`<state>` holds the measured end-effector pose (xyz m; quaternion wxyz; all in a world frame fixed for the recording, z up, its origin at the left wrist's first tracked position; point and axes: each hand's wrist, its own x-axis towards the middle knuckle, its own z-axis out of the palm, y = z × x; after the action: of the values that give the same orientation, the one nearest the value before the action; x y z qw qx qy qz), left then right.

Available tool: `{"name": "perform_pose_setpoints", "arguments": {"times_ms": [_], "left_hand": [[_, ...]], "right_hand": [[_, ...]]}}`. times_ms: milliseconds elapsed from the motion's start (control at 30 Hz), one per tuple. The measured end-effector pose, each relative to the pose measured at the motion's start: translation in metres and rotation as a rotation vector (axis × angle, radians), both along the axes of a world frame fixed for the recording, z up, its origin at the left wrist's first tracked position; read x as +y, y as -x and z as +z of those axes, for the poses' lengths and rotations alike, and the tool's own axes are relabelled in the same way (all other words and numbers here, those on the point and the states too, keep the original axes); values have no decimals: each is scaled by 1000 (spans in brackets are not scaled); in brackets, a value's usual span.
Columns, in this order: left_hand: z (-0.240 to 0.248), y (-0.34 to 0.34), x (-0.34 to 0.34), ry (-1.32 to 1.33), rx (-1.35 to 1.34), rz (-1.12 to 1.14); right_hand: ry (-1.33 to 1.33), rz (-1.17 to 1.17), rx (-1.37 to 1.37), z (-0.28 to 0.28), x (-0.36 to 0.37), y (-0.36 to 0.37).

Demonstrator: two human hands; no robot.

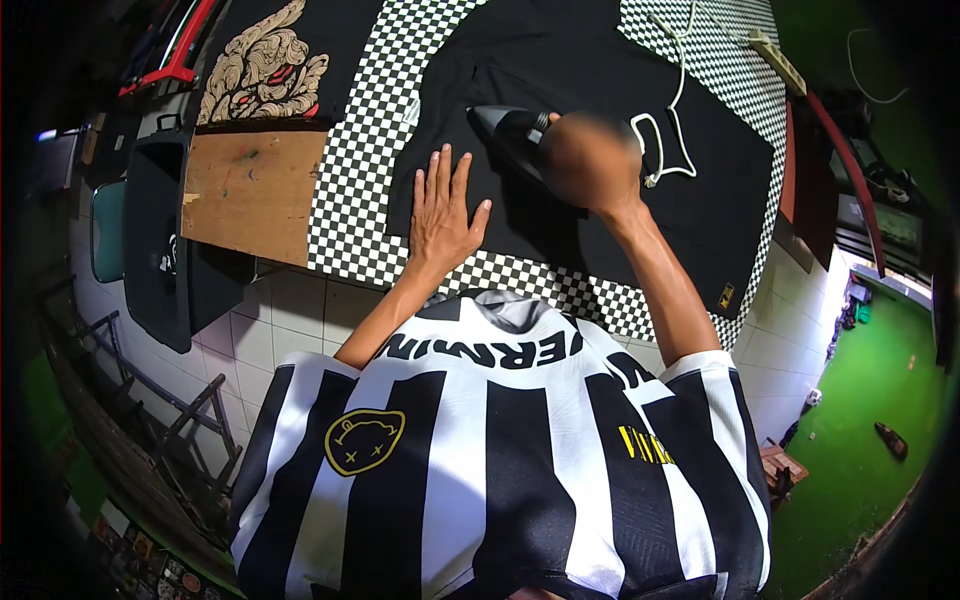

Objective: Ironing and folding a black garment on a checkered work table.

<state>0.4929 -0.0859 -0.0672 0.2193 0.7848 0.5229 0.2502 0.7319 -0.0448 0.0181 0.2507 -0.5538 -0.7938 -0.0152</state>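
A black T-shirt is spread over a black-and-white checkered cloth on the table. My right hand is closed round the handle of a clothes iron, though a blur covers most of the fingers. The iron's dark body rests on the shirt, its tip toward the upper left. Flat on the shirt's left part lies my left hand, fingers stretched out, beside the iron and not touching it. A white cord loops over the shirt just right of my right hand.
Bare wood shows left of the checkered cloth, below a dark printed fabric. A power strip sits at the table's far right. A black chair-like object stands to the left, and a green floor stretches right.
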Motion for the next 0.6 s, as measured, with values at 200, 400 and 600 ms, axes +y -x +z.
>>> {"name": "perform_pose_setpoints", "arguments": {"times_ms": [200,400,600], "left_hand": [[0,-5,1,-9,229,-15],[-1,-4,0,-18,228,-10],[1,-5,0,-1,185,16]], "right_hand": [[-7,-59,-21,-2,33,-11],[3,-101,27,5,41,-14],[41,89,84,20,11,-26]]}}
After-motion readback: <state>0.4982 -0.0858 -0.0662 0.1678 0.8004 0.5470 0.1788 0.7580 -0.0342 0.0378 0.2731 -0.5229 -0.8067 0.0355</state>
